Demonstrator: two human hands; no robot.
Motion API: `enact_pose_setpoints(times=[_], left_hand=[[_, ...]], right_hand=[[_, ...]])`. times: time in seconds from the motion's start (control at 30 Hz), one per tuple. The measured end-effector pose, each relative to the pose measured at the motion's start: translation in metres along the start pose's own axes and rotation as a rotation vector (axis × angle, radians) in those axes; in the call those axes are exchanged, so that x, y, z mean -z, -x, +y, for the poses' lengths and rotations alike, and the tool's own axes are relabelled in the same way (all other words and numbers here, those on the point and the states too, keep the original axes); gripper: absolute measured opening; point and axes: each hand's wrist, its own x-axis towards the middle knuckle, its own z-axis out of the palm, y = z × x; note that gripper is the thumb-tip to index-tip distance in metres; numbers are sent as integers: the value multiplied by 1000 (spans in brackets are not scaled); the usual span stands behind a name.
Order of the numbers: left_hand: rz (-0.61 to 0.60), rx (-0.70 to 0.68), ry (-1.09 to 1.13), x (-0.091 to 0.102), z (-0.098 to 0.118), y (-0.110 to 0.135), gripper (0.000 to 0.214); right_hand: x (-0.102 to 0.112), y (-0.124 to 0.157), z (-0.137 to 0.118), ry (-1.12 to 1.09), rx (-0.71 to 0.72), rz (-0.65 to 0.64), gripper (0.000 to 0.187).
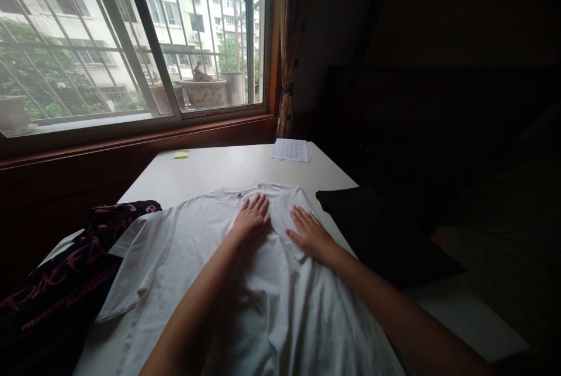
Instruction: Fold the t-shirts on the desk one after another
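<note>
A white T-shirt [184,259] lies spread on a white table [228,168], collar toward the window. My left hand [253,218] rests flat on its chest just below the collar, fingers stretched out. My right hand [309,233] lies flat beside it on the shirt's right shoulder, where the sleeve side is folded inward. Both hands are open and hold nothing.
A black garment with pink lettering [65,276] lies at the left edge. A folded black cloth [377,230] sits at the right. A sheet of paper [291,150] and a yellow sticky pad [181,154] lie near the barred window [131,37].
</note>
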Motion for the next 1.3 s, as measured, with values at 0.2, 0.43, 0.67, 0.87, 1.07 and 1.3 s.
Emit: enact_pose_setpoints(times=[0.2, 0.43, 0.67, 0.87, 1.07, 1.3], left_hand=[[-14, 4, -5, -2, -1, -2, 59], [-12, 2, -8, -2, 0, -2, 59], [8, -5, -34, -1, 0, 0, 58], [0, 9, -6, -4, 0, -1, 59], [-29, 93, 34, -3, -10, 8, 66], [-89, 296, 20, 7, -75, 48, 69]], right_hand=[[3, 15, -4, 6, 29, -7, 82], [12, 11, -6, -16, 17, -44, 78], [0, -2, -23, 3, -9, 56, 72], [-6, 1, -23, -23, -10, 59, 75], [-2, 3, -22, -26, -10, 47, 75], [0, 4, -22, -27, -17, 15, 74]])
